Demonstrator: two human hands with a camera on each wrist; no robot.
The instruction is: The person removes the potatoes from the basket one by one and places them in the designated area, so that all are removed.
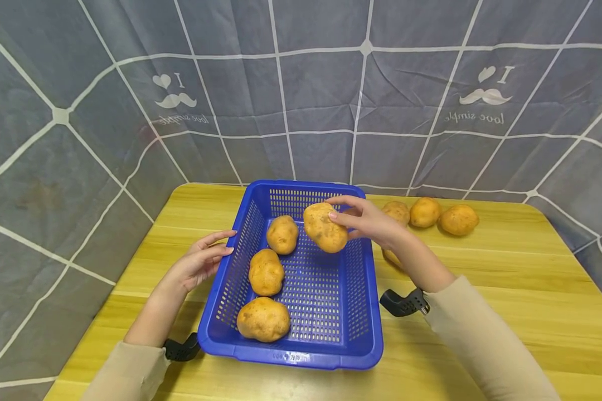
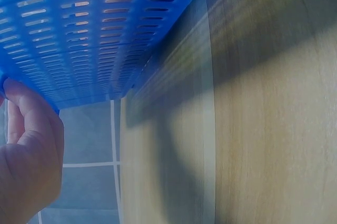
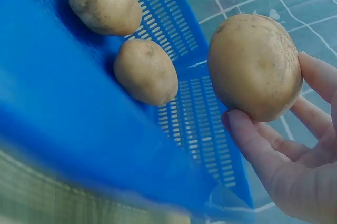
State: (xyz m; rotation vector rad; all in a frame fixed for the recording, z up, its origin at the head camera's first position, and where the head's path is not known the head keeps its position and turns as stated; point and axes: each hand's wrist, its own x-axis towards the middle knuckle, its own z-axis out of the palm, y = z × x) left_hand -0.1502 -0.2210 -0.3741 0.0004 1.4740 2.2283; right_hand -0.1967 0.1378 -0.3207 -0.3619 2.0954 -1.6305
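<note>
My right hand [image 1: 363,220] grips a potato [image 1: 323,229] between thumb and fingers, held above the back right part of a blue plastic basket [image 1: 291,361]. In the right wrist view this potato [image 3: 255,68] shows large, with the thumb on one side and the fingertips on the other. Inside the basket, three potatoes lie in a row along the left wall: a back one [image 1: 282,235], a middle one [image 1: 266,272] and a front one [image 1: 263,319]. My left hand [image 1: 200,262] touches the basket's left rim with relaxed fingertips.
Several more potatoes [image 1: 425,212] lie on the wooden table [image 1: 506,301] to the right of the basket, one partly hidden under my right forearm. A grey checked curtain [image 1: 321,100] hangs behind the table. Each wrist carries a black mount [image 1: 401,303].
</note>
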